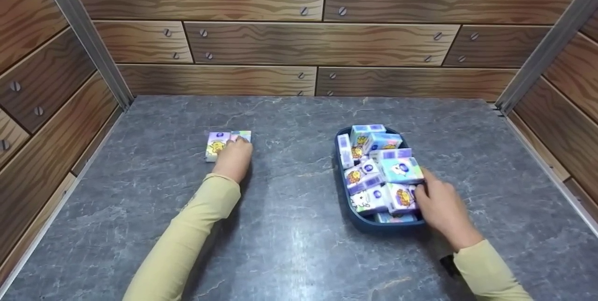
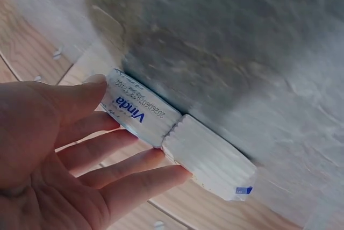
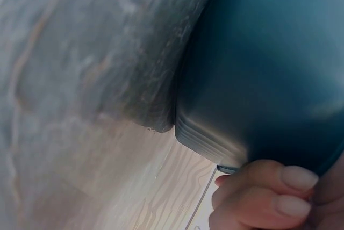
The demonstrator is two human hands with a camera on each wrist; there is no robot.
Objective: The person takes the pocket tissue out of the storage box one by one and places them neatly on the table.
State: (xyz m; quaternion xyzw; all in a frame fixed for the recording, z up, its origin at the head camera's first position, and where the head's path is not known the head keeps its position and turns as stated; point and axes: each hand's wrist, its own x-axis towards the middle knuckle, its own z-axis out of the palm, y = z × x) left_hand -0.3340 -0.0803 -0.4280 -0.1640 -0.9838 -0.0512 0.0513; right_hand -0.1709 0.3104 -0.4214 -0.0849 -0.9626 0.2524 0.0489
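Observation:
Two small packs of tissues [image 1: 217,146] with cartoon animals lie side by side at the table's left; one end is marked Vinda. My left hand [image 1: 235,157] is at the right-hand pack [image 2: 140,109], thumb at one end and fingers along its side, pinching it. The neighbouring pack [image 2: 209,157] touches it. A dark blue plastic basket [image 1: 373,227] at the right is heaped with similar tissue packs [image 1: 401,170]. My right hand [image 1: 441,205] grips the basket's right side, thumb over the rim. In the right wrist view its curled fingers [image 3: 263,192] show by the outer wall [image 3: 252,74].
Both things stand on a grey marbled table [image 1: 289,189]. Wood-patterned panels [image 1: 280,41] close off the back and both sides, with metal posts [image 1: 86,34] at the corners. A stretch of tabletop separates the tissue packs from the basket.

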